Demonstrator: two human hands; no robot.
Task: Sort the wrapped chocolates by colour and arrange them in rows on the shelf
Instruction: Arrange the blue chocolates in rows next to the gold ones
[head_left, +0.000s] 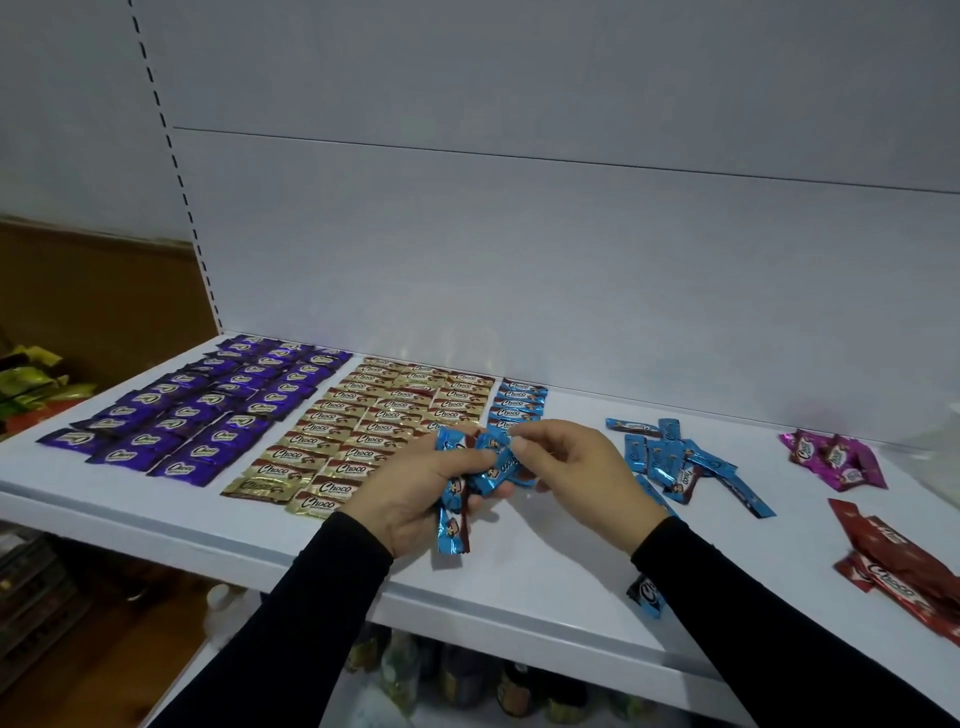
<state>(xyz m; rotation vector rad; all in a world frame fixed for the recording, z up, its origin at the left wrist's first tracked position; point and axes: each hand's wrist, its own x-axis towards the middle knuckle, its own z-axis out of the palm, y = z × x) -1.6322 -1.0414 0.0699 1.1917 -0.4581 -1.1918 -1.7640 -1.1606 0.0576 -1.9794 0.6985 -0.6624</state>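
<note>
Glossy crinkled foil wrappers, flat rectangles, on smooth white shelf (156, 512). Left hand (415, 483) clutches bunch of blue chocolates (470, 478), fingers curled round them. Right hand (576, 467) pinches top one between thumb and fingertip. Purple rows (197, 415) at 10 o'clock, gold rows (363, 431) at 11, short blue row (519, 402) at 12, loose blue pile (685, 467) at 3.

Bare shelf (571, 561) runs from the front edge back at 12 o'clock to the short blue row (521, 402). At 9 o'clock the gold rows (363, 431) block; at 3 o'clock the loose blue pile (680, 462) (one blue chocolate (647, 595) lies under the right sleeve).
</note>
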